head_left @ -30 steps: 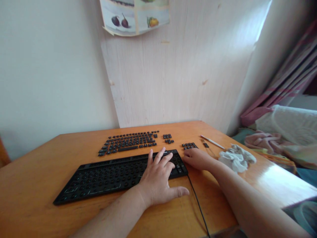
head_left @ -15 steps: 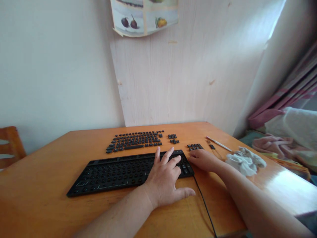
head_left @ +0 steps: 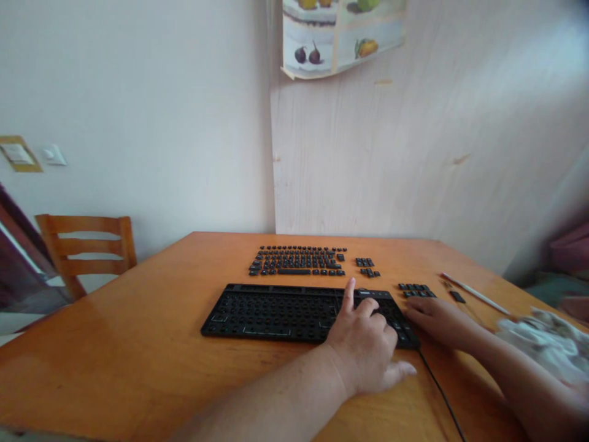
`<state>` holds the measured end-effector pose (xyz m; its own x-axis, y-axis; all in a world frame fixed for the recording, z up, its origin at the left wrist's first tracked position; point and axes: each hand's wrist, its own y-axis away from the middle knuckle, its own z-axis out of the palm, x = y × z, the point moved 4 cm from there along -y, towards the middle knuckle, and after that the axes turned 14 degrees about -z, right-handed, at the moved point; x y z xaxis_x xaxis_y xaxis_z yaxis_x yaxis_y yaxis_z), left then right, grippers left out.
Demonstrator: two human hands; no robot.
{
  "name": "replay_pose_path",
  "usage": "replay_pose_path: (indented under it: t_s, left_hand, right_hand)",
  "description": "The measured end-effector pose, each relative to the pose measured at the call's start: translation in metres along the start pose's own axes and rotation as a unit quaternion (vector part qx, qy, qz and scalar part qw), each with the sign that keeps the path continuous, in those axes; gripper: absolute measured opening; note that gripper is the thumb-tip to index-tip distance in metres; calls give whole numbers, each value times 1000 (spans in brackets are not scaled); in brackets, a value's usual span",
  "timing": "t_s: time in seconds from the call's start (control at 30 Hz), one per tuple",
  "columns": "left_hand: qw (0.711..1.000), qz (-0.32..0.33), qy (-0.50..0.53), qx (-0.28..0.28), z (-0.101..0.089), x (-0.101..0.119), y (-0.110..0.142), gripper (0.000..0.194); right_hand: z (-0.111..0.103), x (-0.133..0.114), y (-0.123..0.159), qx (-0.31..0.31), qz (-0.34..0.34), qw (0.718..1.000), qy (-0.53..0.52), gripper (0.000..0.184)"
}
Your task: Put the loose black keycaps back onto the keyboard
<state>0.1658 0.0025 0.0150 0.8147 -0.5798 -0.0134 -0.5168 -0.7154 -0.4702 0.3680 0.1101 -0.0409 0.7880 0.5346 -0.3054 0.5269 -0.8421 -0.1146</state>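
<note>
A black keyboard (head_left: pixel 271 314) with most of its keycaps off lies on the wooden table, bare switch posts showing. Over its right part rests my left hand (head_left: pixel 361 347), palm down and open. Its index finger is stretched, the other fingers are bent and the thumb points right. Just right of the keyboard, my right hand (head_left: pixel 442 322) reaches to the near side of a small group of black keycaps (head_left: pixel 416 290). Its fingers are curled together, and whatever they may hold is hidden. Behind the keyboard, loose keycaps (head_left: pixel 294 261) lie in keyboard order, with smaller groups (head_left: pixel 365 263) beside them.
A thin white stick or pen (head_left: pixel 476 294) and a small dark piece (head_left: pixel 457 297) lie on the right. Crumpled whitish cloth (head_left: pixel 545 344) sits near my right forearm. The keyboard's cable (head_left: pixel 439 387) runs toward me. A wooden chair (head_left: pixel 89 245) stands left of the table.
My view has turned left, so the scene sits farther right. My left hand's fingers, spread before, are now more bent, except the index finger. My right hand stays by the keycaps.
</note>
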Motion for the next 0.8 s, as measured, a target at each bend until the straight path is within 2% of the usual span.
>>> replay_pose_path:
  t_s: [0.33, 0.57, 0.7, 0.8]
  left_hand:
    - [1000, 13, 11, 6, -3, 1, 0, 52]
    - [997, -74, 24, 21, -17, -38, -5, 29]
    - [991, -126, 6, 36, -18, -59, -8, 25]
    - [991, -129, 0, 37, -15, -62, -8, 30]
  right_hand:
    - [-1, 1, 2, -1, 12, 1000, 15, 31]
    - [-9, -10, 5, 13, 25, 1000, -2, 27]
    - [-10, -11, 6, 21, 39, 999, -12, 29]
    - [-9, -9, 6, 27, 38, 999, -6, 29]
